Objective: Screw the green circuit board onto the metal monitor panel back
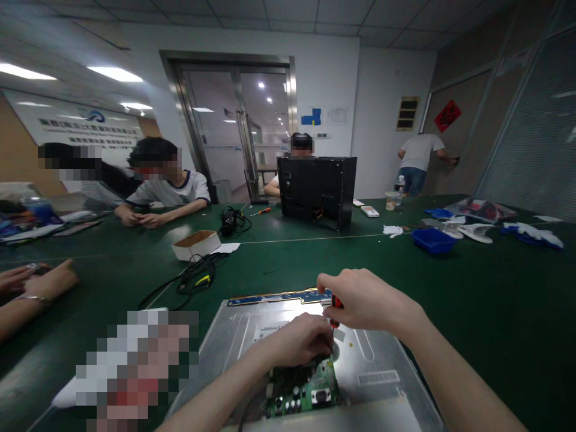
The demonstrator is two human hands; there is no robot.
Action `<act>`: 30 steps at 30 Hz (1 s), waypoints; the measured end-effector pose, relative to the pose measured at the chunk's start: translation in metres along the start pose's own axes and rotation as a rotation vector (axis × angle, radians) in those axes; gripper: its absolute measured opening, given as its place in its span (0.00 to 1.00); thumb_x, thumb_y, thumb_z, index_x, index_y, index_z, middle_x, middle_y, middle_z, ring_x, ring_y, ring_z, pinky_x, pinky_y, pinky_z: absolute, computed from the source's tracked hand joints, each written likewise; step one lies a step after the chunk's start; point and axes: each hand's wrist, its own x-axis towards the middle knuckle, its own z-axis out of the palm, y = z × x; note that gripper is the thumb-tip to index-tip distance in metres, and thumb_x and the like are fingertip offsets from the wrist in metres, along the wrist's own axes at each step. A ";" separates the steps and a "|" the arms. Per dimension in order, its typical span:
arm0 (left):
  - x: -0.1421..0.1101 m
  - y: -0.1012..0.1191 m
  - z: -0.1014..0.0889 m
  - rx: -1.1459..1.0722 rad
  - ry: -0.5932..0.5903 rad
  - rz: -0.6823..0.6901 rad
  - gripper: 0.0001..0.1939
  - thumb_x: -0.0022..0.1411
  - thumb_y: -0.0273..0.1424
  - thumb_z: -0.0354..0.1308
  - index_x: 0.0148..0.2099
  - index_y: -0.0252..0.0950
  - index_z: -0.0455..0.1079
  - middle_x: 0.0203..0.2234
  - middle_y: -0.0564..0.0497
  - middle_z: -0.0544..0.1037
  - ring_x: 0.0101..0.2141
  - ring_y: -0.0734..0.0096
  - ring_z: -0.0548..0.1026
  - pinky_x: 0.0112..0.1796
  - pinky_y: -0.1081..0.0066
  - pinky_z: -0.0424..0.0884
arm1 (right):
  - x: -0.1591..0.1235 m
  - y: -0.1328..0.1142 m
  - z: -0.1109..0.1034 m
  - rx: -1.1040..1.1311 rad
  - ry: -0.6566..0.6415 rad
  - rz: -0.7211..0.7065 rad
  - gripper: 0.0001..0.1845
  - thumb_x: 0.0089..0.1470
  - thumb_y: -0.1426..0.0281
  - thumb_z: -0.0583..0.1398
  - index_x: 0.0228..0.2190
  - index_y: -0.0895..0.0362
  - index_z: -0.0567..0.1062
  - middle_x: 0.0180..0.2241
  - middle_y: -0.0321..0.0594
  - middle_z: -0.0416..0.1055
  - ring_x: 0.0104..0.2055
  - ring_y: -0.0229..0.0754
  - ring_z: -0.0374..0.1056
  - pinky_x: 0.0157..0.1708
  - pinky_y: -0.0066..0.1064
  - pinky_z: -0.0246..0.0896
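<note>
My right hand [355, 298] is wrapped around the handle of a red-and-black screwdriver [336, 303], which points down. Close to its shaft, the fingers of my left hand [308, 340] are pinched together over the upper edge of a green circuit board [302, 390]; what they hold is hidden. The board lies on a flat metal panel [382, 354] in front of me. A narrow blue circuit strip [270, 298] runs along the panel's far edge, and a barcode label [378, 377] is stuck on its right part.
A black monitor-like housing [310, 189] stands across the green table. Further left lie a small open box [197, 245], black cables [193, 279] and another screwdriver [261, 212]. A blue tray [432, 240] sits at right. Another person's hands [49, 285] are at the left edge.
</note>
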 end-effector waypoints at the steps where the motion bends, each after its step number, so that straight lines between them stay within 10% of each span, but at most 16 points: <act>1: 0.000 0.000 0.000 0.002 0.002 0.000 0.08 0.54 0.18 0.61 0.35 0.35 0.75 0.30 0.54 0.78 0.33 0.69 0.75 0.34 0.76 0.66 | -0.001 0.000 0.000 0.001 0.001 0.002 0.14 0.55 0.67 0.62 0.44 0.55 0.72 0.34 0.42 0.79 0.33 0.48 0.74 0.25 0.30 0.50; 30: -0.001 -0.004 0.001 -0.049 0.005 -0.007 0.10 0.54 0.19 0.59 0.35 0.37 0.77 0.31 0.53 0.79 0.35 0.67 0.76 0.37 0.74 0.68 | 0.000 0.000 0.000 0.057 -0.030 -0.005 0.17 0.52 0.70 0.61 0.45 0.55 0.71 0.36 0.43 0.78 0.35 0.48 0.73 0.26 0.30 0.51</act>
